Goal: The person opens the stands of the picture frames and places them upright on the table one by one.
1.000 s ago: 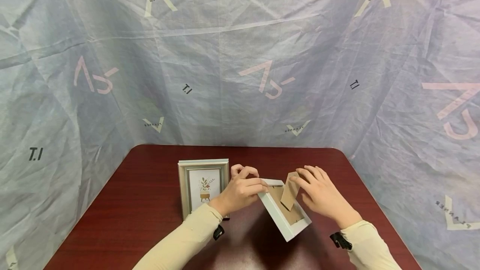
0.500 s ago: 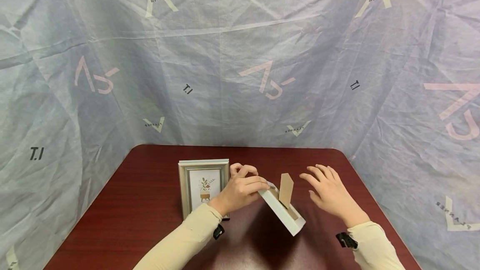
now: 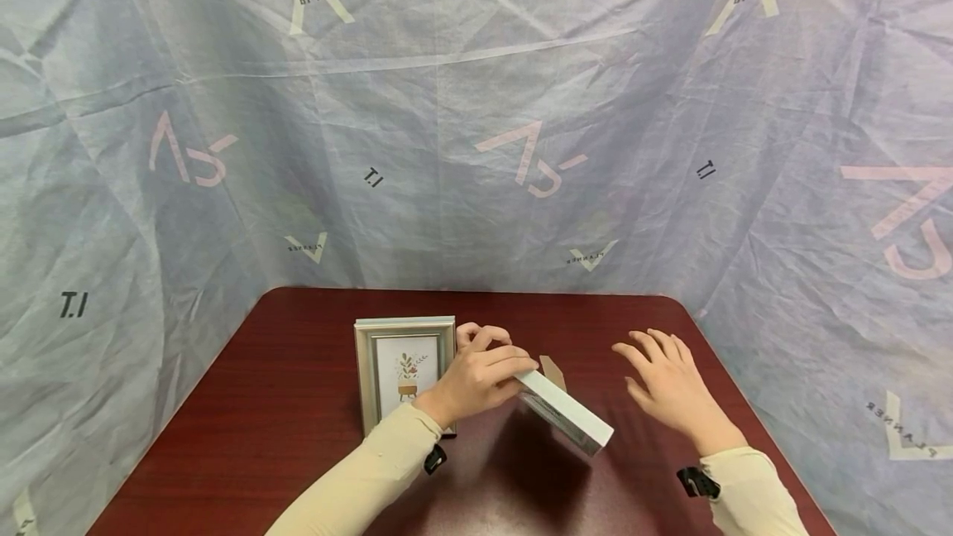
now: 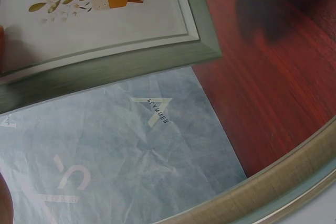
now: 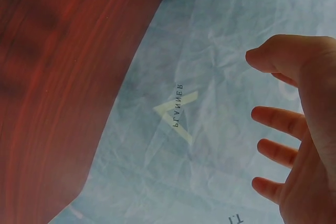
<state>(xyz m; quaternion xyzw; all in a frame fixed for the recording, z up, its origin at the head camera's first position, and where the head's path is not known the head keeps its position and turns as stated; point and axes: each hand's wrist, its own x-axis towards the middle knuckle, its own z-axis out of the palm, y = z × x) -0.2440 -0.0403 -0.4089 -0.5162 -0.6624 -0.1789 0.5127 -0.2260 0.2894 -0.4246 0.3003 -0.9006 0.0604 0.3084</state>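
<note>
My left hand (image 3: 480, 375) pinches one end of a white-edged picture frame (image 3: 569, 410), tilted over the table. A cardboard easel stand (image 3: 553, 372) sticks out behind it, mostly hidden. In the left wrist view the held picture frame (image 4: 142, 61) turns its front to the camera, showing a print of a potted plant with a red flower. To its right my right hand (image 3: 663, 379) hovers with fingers spread, touching nothing. The right wrist view shows the same hand (image 5: 310, 124) with its thumb and fingers apart.
A second picture frame (image 3: 405, 370), silvery-gold with a plant print, stands upright just left of my left hand. The dark red table (image 3: 223, 404) runs back to a grey fabric backdrop (image 3: 439, 147) printed with letters.
My right hand has let go of the easel stand and moved off to the right. The frame in my left hand has turned, so its back faces away and the stand is mostly hidden.
</note>
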